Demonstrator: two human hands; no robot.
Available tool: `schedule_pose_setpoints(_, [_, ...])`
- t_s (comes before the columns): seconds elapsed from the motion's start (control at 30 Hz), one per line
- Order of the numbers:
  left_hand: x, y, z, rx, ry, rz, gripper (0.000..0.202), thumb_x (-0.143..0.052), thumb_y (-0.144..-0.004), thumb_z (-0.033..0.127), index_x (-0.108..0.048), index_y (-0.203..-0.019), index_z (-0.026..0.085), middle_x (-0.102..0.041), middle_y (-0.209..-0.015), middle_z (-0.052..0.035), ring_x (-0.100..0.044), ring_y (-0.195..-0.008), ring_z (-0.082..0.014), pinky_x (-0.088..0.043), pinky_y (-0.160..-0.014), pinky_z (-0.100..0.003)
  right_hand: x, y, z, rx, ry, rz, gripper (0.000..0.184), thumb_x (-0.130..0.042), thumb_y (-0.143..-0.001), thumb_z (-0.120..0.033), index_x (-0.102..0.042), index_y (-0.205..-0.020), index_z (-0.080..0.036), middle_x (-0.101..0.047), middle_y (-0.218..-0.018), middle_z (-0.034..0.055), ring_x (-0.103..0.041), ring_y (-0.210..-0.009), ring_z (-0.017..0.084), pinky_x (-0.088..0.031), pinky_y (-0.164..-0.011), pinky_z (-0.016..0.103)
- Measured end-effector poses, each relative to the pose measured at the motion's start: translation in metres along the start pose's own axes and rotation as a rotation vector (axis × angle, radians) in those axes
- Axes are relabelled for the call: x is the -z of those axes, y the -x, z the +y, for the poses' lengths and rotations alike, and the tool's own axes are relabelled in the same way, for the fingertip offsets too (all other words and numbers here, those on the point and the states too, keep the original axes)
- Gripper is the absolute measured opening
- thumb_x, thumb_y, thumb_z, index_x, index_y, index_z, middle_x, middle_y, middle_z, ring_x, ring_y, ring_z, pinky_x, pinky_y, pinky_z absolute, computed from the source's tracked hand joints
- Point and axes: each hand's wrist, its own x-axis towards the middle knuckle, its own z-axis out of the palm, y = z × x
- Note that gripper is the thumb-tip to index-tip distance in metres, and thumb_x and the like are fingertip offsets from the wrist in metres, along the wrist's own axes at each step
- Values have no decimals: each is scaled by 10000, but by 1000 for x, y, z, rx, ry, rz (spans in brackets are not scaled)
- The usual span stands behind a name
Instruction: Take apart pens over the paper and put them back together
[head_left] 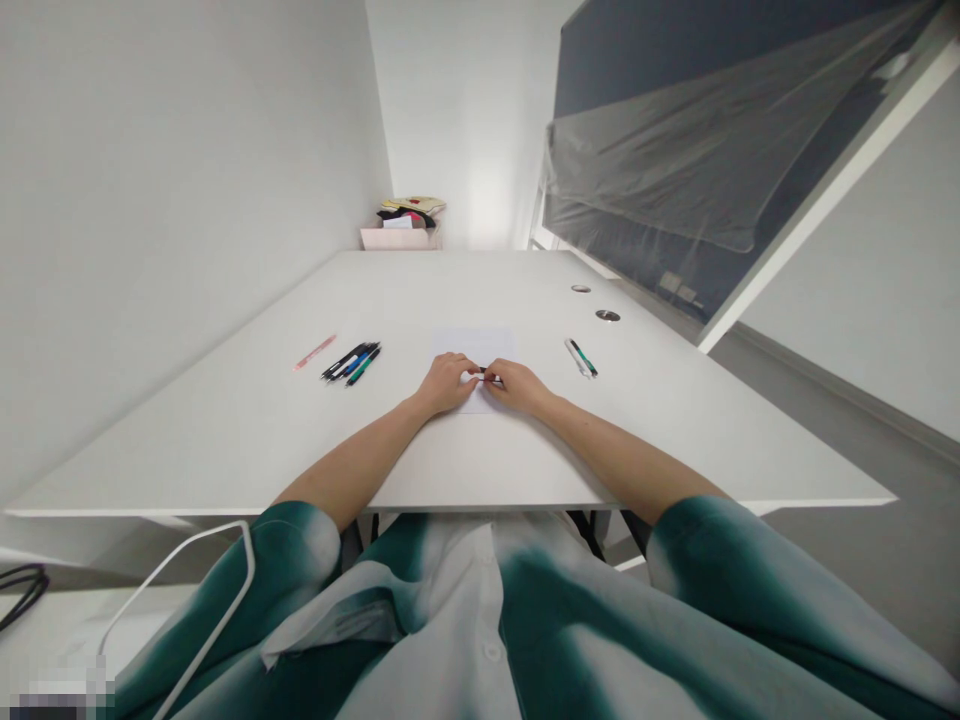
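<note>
Both my hands meet over a white sheet of paper (480,345) on the white table (225,430). My left hand (446,383) and my right hand (516,385) are closed, fingertips pinched together on a small dark-and-white pen (485,374) held between them. A bunch of several pens (352,362) lies to the left of my hands. A pink pen (315,352) lies further left. Two pens (581,358), one green, lie to the right.
Two round cable holes (607,315) sit at the table's right back. A box with clutter (401,230) stands beyond the far edge. A plastic-wrapped dark board (675,170) leans at the right. A white cable (187,560) hangs at lower left.
</note>
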Motion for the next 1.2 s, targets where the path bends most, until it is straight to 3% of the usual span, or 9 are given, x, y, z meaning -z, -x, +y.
schedule_pose_setpoints(0.2, [9,4,-21,155,-108,-12,323,-597,-757,247,-702,-1059,204,-668,-1110,-99,-581,-1071,-291,-442,-969,-451,2,1,2,-14,-16,-1,115,-579,-797,-158,-662,-876,-175,-664,-931,63,-590,-783,165,-430,-751,266])
schedule_pose_setpoints(0.33, [11,4,-27,201,-149,-87,292,-574,-789,288,-718,-1029,204,-692,-1019,-95,-611,-1005,-288,-464,-924,-440,3,0,3,-12,-18,-8,116,-583,-797,-159,-658,-885,-168,-658,-934,68,-584,-779,163,-424,-749,263])
schedule_pose_setpoints(0.5, [8,2,-26,184,-102,-126,246,-526,-826,248,-729,-957,203,-729,-935,-75,-647,-927,-249,-486,-897,-403,3,0,3,-10,-16,-4,112,-580,-805,-154,-662,-881,-169,-655,-937,68,-587,-785,164,-426,-755,267])
schedule_pose_setpoints(0.77, [4,1,-22,196,252,-81,215,-578,-780,249,-705,-941,185,-744,-912,-30,-668,-817,-178,-535,-843,-325,4,0,2,-13,-25,12,106,-581,-811,-154,-665,-871,-178,-651,-920,57,-579,-750,152,-422,-733,257])
schedule_pose_setpoints(1.2, [2,0,-10,187,273,-69,160,-592,-776,207,-693,-898,185,-742,-935,-27,-675,-872,-182,-525,-865,-316,1,0,1,16,-51,35,117,-573,-815,-154,-668,-882,-167,-642,-934,66,-584,-777,157,-423,-751,265])
